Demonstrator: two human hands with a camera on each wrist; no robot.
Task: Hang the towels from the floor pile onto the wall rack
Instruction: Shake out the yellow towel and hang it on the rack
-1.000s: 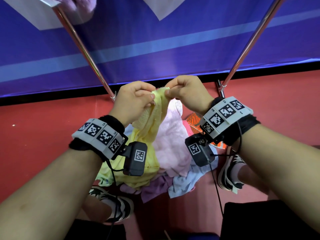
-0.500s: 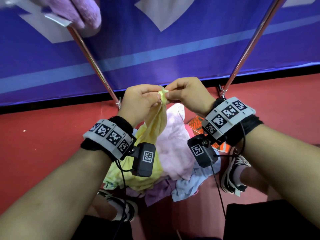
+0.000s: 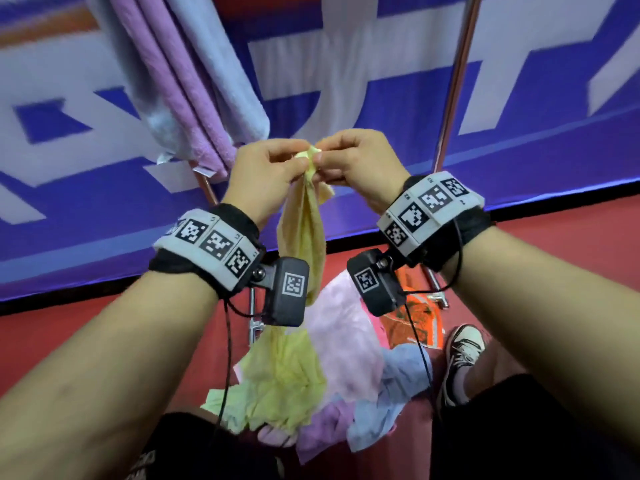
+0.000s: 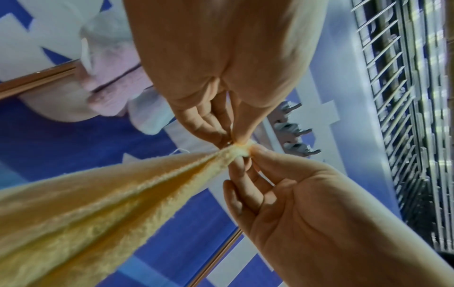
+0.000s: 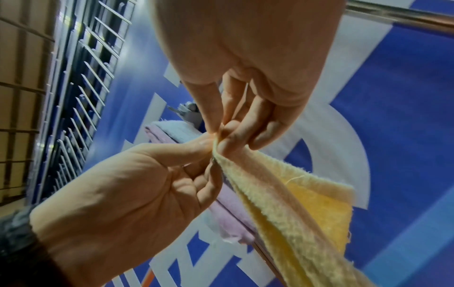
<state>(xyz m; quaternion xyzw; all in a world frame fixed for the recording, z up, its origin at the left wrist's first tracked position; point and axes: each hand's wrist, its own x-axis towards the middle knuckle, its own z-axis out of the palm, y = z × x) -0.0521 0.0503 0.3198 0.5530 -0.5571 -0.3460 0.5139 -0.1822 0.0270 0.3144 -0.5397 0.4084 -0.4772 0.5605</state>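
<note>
**Yellow towel pinched at one corner, lifted off the pile**

Our left hand (image 3: pixel 263 174) and right hand (image 3: pixel 360 161) meet in front of us, each pinching the same top corner of the yellow towel (image 3: pixel 304 237) between thumb and fingertips. It hangs bunched in a narrow fold, its lower end on the pile (image 3: pixel 332 375) on the red floor (image 3: pixel 86 341), near our feet. We judge that both grips crowding one corner could let it slip, or leave it hanging twisted unless spread first. A purple towel (image 3: pixel 180 84) already hangs far left, by a rack pole (image 3: pixel 453 84). A blue and white banner (image 3: pixel 381 98) covers the far wall.
</note>
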